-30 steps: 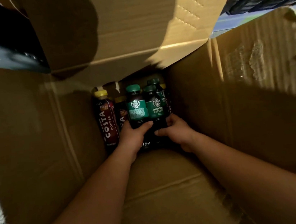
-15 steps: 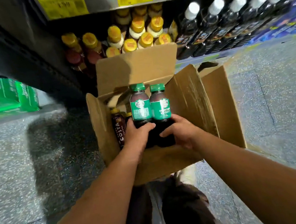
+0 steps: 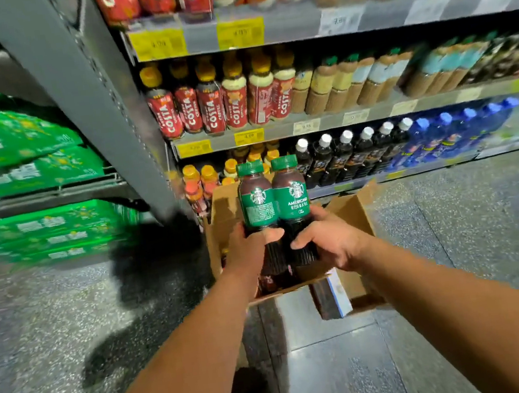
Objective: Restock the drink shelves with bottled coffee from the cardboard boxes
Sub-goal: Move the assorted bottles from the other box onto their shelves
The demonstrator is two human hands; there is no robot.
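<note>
Two dark coffee bottles with green caps and green labels stand upright side by side in my hands, above the open cardboard box [image 3: 357, 213] on the floor. My left hand [image 3: 251, 246] grips the left bottle [image 3: 257, 204] round its lower half. My right hand [image 3: 329, 238] grips the right bottle [image 3: 291, 198], labelled Americano, the same way. The bottles touch each other. More bottles lie dark inside the box below them.
The drink shelves [image 3: 308, 125] rise ahead: red Costa bottles [image 3: 213, 103] on the middle shelf, yellow-capped bottles [image 3: 209, 173] and white-capped dark bottles [image 3: 348, 151] on the bottom one. A grey upright [image 3: 99, 95] stands left. Green cartons [image 3: 35, 232] are stacked far left. Speckled floor all round.
Both hands have lifted the two bottles up out of the box. My view has risen from inside the box to the shelves.
</note>
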